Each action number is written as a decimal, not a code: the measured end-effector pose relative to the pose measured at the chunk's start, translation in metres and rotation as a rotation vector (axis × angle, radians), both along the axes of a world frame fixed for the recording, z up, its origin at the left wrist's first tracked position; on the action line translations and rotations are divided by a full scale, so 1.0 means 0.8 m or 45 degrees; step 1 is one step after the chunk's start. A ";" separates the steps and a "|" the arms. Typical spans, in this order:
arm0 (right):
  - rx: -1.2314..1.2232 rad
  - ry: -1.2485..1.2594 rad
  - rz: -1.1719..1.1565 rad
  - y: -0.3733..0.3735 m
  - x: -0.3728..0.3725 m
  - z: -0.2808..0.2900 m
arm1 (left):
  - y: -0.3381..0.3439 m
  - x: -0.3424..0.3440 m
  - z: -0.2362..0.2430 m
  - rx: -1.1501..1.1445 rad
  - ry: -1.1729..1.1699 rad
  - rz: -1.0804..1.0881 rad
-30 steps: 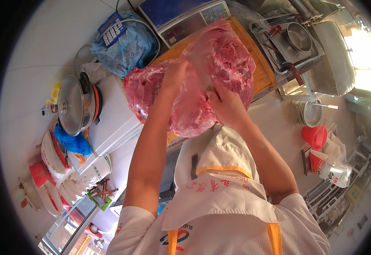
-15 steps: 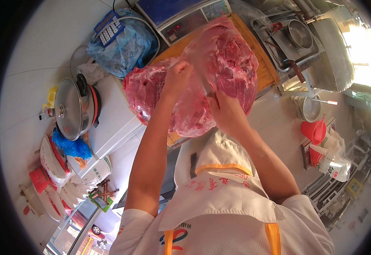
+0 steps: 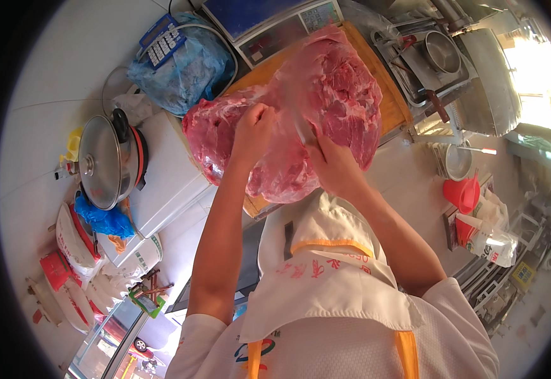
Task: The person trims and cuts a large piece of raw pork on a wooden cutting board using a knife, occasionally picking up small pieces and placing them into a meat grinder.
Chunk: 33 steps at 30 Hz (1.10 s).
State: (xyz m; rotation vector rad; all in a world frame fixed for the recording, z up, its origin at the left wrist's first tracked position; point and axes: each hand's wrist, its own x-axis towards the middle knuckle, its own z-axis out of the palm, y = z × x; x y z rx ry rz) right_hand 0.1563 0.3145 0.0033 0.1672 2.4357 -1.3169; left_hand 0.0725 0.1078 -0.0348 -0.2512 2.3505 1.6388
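A large slab of raw pink meat (image 3: 345, 95) lies spread on a wooden board (image 3: 395, 114). My right hand (image 3: 329, 161) is closed round the handle of a knife (image 3: 302, 126), whose blurred blade points away from me, into the middle of the meat. My left hand (image 3: 254, 126) has its fingers curled and pinched on the meat, to the left of the blade; the edge it grips is hard to make out.
Behind the board are a scale (image 3: 269, 35) and a blue bag (image 3: 184, 69) topped by a blue keypad (image 3: 162, 44). A lidded pan (image 3: 102, 164) is at left; a metal tray (image 3: 402, 69), pot (image 3: 441, 54) and red tub (image 3: 462, 192) are at right.
My left hand has come a little toward my body and slightly left. My right hand and the knife shifted only slightly; the meat lies much as before.
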 end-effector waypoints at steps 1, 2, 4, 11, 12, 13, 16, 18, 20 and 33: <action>-0.088 -0.085 -0.017 0.010 0.023 0.006 | -0.007 0.010 -0.004 -0.032 0.003 -0.003; -0.170 -0.159 -0.036 0.026 0.040 0.017 | -0.013 0.014 -0.005 -0.059 0.017 -0.007; -0.309 -0.270 -0.128 0.043 0.048 0.032 | -0.016 0.012 -0.007 -0.187 0.206 -0.027; -0.554 -0.144 -0.233 0.077 0.020 0.027 | 0.037 -0.004 0.018 -0.492 0.478 -0.192; -0.592 -0.148 -0.206 0.080 0.012 0.024 | 0.038 -0.010 0.017 -0.491 0.377 -0.231; -0.630 -0.153 -0.179 0.083 0.004 0.022 | 0.037 -0.014 0.010 -0.632 0.453 -0.274; -0.648 -0.279 -0.101 0.091 -0.016 0.018 | 0.031 -0.022 -0.010 -0.922 0.557 -0.350; -0.649 -0.319 -0.036 0.096 -0.023 0.009 | 0.036 -0.031 -0.008 -0.907 0.496 -0.313; -0.663 -0.358 0.015 0.100 -0.024 0.000 | 0.037 -0.034 0.001 -0.848 0.376 -0.305; -0.512 0.230 0.114 0.028 0.015 -0.076 | 0.026 -0.061 0.037 -0.804 -0.092 -0.424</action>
